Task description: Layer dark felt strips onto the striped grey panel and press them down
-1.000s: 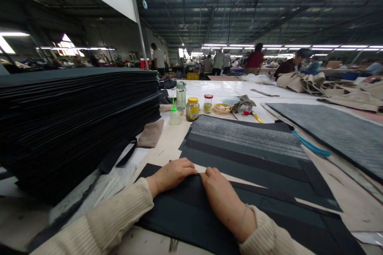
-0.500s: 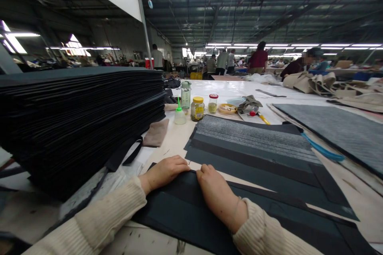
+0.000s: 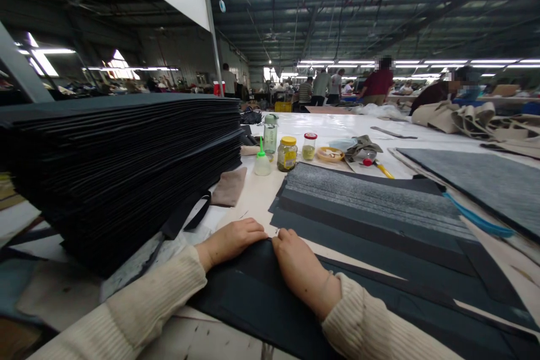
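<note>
A dark panel of fabric or sheet material (image 3: 261,304) lies in front of me, its far edge under both hands. My left hand (image 3: 234,241) is closed on that edge near its left end, fingers bent over it. Close beside it, my right hand (image 3: 300,270) pinches the same edge, thumb and fingers together. A narrow gap separates the fingertips. The right forearm covers part of the panel. Just beyond lie several overlapping dark panels (image 3: 363,242) with grey speckled strips (image 3: 358,191).
A tall stack of black sheets (image 3: 139,174) stands at left. Beyond the hands are a green-tipped glue bottle (image 3: 262,164), a yellow-lidded jar (image 3: 287,156), a red-lidded jar (image 3: 309,147) and a yellow dish (image 3: 330,155). A blue strip (image 3: 476,216) and grey felt sheet (image 3: 485,177) lie right.
The view has turned slightly left, so the table's things sit further right. My right fingertips are a little nearer the left ones. Both hands stay on the panel's edge.
</note>
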Action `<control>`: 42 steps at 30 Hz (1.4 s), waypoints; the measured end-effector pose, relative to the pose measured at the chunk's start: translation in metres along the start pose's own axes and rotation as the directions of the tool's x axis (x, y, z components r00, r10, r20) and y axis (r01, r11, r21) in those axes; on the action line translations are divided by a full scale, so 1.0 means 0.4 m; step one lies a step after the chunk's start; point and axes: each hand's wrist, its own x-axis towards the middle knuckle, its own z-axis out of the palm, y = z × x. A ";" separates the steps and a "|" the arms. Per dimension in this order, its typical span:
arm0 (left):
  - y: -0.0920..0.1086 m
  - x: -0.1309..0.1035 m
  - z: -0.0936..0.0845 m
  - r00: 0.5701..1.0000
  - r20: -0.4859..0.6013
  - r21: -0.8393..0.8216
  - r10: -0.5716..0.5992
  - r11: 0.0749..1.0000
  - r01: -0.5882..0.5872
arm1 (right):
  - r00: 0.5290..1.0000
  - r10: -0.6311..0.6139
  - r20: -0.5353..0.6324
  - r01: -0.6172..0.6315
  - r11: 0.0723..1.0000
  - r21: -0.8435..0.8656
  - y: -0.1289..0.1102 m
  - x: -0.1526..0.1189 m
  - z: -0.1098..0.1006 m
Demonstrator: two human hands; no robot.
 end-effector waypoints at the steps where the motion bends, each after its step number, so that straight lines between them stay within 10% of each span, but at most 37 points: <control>1: 0.002 0.002 0.000 1.000 0.006 0.006 0.008 1.000 -0.008 | 1.000 -0.009 -0.005 0.009 1.000 -0.004 -0.006 0.009 0.004; 9: -0.012 -0.017 -0.032 0.992 0.122 0.036 0.042 0.998 -0.047 | 0.999 -0.019 -0.049 0.018 1.000 -0.007 -0.015 0.015 0.036; 17: -0.034 -0.079 -0.042 0.958 0.038 -0.089 -0.285 0.954 0.288 | 0.994 0.108 0.002 -0.105 0.968 0.227 0.046 0.029 0.016; 25: 0.072 0.030 -0.054 0.949 0.087 -0.086 -0.302 0.947 0.310 | 0.984 0.178 -0.015 -0.158 0.905 0.394 0.039 0.028 0.024; 33: 0.053 0.012 -0.179 0.911 -0.093 0.090 -0.403 0.907 0.410 | 0.987 0.128 0.094 -0.158 0.864 0.478 0.291 -0.274 -0.062; 37: 0.048 -0.009 -0.315 0.790 -0.420 0.107 -0.446 0.841 0.531 | 0.915 0.267 -0.304 -0.167 0.933 0.318 0.424 -0.457 -0.170; 42: 0.109 -0.087 -0.344 0.676 -0.484 0.068 -0.555 0.747 0.662 | 0.790 0.051 -0.612 -0.043 0.999 0.028 0.380 -0.576 -0.184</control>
